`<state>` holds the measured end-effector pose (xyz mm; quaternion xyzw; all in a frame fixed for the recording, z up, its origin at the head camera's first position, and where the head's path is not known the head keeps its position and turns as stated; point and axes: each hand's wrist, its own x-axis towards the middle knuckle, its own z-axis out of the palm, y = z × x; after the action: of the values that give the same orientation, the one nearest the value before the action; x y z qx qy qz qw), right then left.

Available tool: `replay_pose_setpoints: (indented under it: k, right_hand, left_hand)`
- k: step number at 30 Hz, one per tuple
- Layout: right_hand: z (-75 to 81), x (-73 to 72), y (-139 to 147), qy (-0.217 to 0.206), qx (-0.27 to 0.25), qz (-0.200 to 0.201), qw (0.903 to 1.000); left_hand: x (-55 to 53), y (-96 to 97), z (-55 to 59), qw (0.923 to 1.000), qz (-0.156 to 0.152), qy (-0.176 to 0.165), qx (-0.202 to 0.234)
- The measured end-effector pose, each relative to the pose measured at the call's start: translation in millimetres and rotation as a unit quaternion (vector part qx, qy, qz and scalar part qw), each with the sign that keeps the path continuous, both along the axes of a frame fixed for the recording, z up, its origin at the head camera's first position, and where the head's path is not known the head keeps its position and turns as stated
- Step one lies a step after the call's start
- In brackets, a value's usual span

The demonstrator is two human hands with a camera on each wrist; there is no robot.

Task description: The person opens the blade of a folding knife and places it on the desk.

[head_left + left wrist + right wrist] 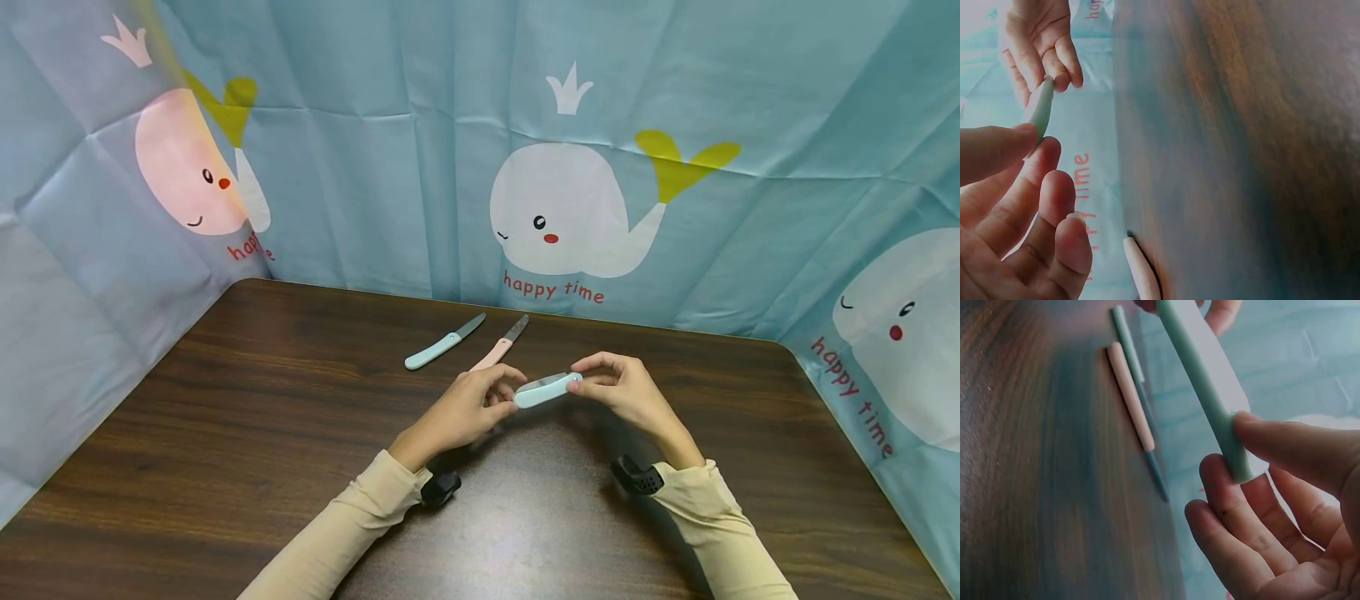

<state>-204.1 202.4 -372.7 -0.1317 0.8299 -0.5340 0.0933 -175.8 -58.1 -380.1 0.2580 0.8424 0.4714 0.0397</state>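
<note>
Between the two hands a pale mint folding knife [542,393] is held up above the table, its blade lying along the upper edge of the handle, mostly folded in. The left hand [468,406] pinches its left end with thumb and finger. At the other end, where the pivot is, the right hand [628,395] grips it between thumb and fingers. In the right wrist view the handle [1210,381] runs up from the right thumb towards the other hand. Behind the left hand lies an opened knife with a pink handle [491,357], partly hidden by that hand.
Left of the pink knife lies another opened knife with a light blue handle [432,352], its blade pointing to the back. Both are near the far edge of the dark wood table [225,433]. A blue curtain [360,192] printed with whales hangs behind it.
</note>
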Motion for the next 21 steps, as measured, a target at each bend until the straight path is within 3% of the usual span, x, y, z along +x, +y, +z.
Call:
replay_pose_setpoints:
  k: [10,16,21]
  right_hand:
    - [-1.9,13.3,-6.2,0.022,0.021,0.026,0.9992]
    - [-0.8,15.4,-9.3,0.027,0.015,0.044,0.9986]
    - [-2.2,16.5,-11.0,0.058,0.030,0.073,0.9952]
  left_hand:
    - [-0.5,-8.3,3.1,0.9997,0.024,-0.001,0.002]
    - [0.4,-9.3,2.2,0.9991,0.025,-0.028,0.021]
    - [1.5,-8.2,1.7,0.9976,0.033,-0.045,0.040]
